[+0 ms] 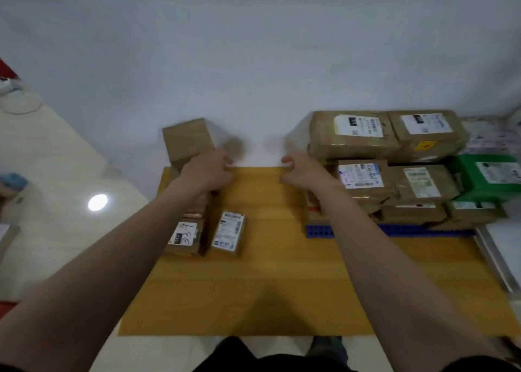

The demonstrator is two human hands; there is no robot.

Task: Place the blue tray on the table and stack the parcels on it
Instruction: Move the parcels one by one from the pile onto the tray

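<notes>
The blue perforated plastic tray (394, 230) lay on the yellow wooden bench (267, 281) at three o'clock, with brown paper-wrapped parcels (363, 185) and green cartons stacked on it in about three tiers. Both hands reached to twelve o'clock. The left hand (207, 171) rested on a tall brown cardboard box (189, 140), its fingers (227, 161) curled; whether they clamped it could not be told. The right hand (304, 171) hovered empty, fingers half curled and apart.

Recommended: grip the box by opposite faces with both hands, lift it clear, and set it squarely on the stack.

Count: at least six brown parcels and two green cartons (487, 174) visible on the tray; about four parcels off it at nine o'clock.
</notes>
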